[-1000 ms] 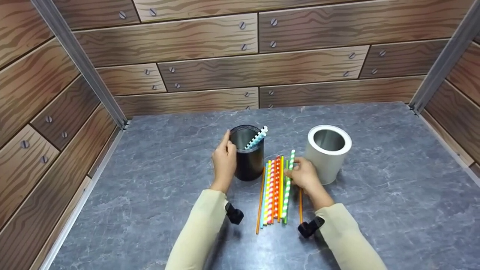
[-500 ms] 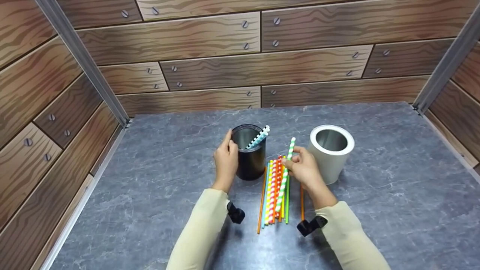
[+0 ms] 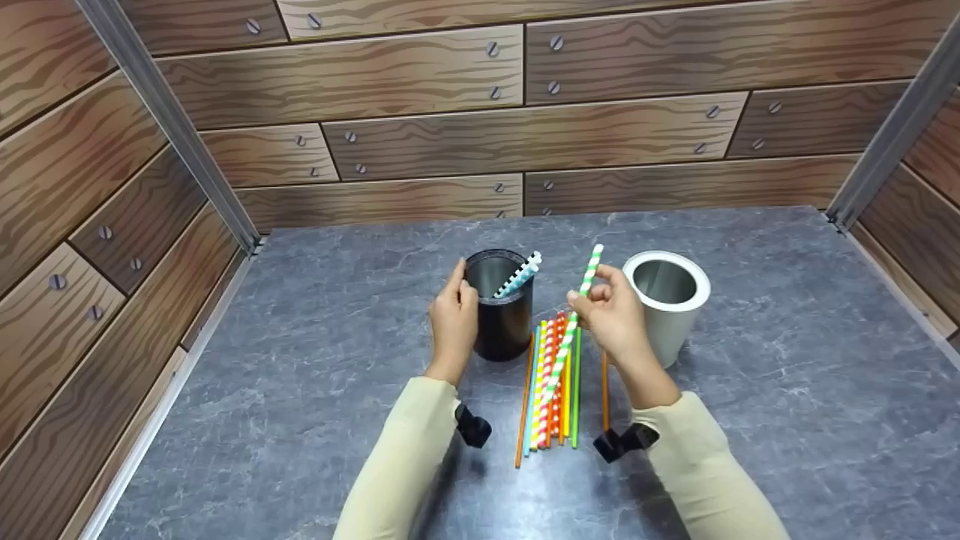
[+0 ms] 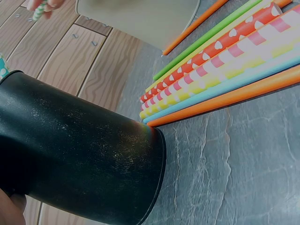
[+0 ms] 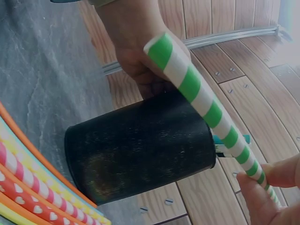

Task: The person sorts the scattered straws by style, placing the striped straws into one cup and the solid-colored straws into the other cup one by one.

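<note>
In the head view my left hand point(image 3: 453, 326) holds the black cup point(image 3: 504, 330) at its left side, near the rim. Two pale blue and black-and-white patterned straws point(image 3: 519, 276) lean inside that cup. My right hand point(image 3: 616, 315) pinches a green-and-white striped paper straw point(image 3: 590, 271) near its upper end. The striped straw is raised and tilted, its lower end above a row of colored straws point(image 3: 541, 382) on the table. In the right wrist view, thumb and fingertips point(image 5: 255, 187) grip the striped straw, which passes in front of the black cup.
A white cup point(image 3: 671, 330) stands just right of my right hand. One orange straw point(image 3: 606, 397) lies apart, partly under my right wrist. Wood-patterned panels point(image 3: 420, 135) wall in the grey marbled table point(image 3: 337, 300) at the back and sides.
My right hand has lifted the green-and-white straw up off the right side of the row, tilting its lower end leftward. The left hand stays at the black cup.
</note>
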Motion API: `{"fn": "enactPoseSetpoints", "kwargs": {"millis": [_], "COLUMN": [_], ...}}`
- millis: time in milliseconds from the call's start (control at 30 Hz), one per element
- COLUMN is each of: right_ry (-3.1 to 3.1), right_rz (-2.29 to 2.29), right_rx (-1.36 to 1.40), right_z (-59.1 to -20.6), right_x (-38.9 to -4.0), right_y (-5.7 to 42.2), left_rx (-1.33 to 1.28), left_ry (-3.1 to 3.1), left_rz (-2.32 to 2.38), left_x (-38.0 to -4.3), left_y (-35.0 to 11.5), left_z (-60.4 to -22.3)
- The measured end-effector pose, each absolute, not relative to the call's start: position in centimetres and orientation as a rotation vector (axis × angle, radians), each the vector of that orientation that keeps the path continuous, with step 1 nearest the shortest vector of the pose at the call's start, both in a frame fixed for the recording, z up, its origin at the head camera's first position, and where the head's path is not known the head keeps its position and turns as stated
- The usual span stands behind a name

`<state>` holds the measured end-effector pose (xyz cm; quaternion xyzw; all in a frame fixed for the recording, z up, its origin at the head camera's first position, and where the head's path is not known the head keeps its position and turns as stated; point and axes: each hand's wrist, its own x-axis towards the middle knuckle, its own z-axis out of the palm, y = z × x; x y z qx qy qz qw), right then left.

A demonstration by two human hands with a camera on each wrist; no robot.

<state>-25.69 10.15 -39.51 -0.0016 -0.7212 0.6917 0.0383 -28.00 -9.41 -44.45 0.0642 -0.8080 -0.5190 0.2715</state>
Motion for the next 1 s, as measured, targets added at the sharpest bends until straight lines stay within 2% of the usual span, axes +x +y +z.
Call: {"fn": "enactPoseSetpoints", "kwargs": {"millis": [567,1000], "right_ry": [-1.824,-1.433], "right_rz": [1.93,2.053], "right_rx": [0.247,0.399], "right_z": [-37.9,-36.9], "right_x": [-25.9,-25.6], "right_y": [9.3,8.0], "left_rx": [0.174,0.163], "left_ry": [-2.182,-2.16], "left_rz": [-1.402,-1.371], "left_x": [-27.9,-28.1], "left_y": [-9.4,-9.4], "left_z": [-44.4,-44.5]}}
